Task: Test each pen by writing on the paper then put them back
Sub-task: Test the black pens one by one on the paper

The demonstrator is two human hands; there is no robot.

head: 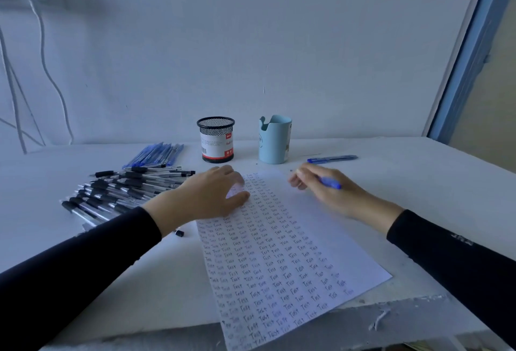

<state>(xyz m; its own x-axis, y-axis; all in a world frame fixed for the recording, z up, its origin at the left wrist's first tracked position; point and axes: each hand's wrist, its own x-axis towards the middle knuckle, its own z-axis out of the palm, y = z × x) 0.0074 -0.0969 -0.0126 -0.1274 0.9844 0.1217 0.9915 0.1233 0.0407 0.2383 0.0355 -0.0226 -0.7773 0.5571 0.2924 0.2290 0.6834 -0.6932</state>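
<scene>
A white sheet of paper [282, 253] covered in rows of the handwritten word "Test" lies on the table in front of me. My left hand [209, 195] rests flat on its upper left corner, fingers spread. My right hand [329, 190] grips a blue pen [331, 183] at the paper's top right edge, with the tip hidden by my fingers. A heap of black-capped pens [120, 191] lies at the left, with a bunch of blue pens [156, 154] behind it. One more blue pen [332, 159] lies alone at the right of the cups.
A black mesh pen cup [215, 140] and a light blue cup [275, 140] stand by the wall behind the paper. A small black cap [179, 233] lies near my left wrist. The table's rough front edge [391, 314] is close. Cables [47, 71] hang at the left.
</scene>
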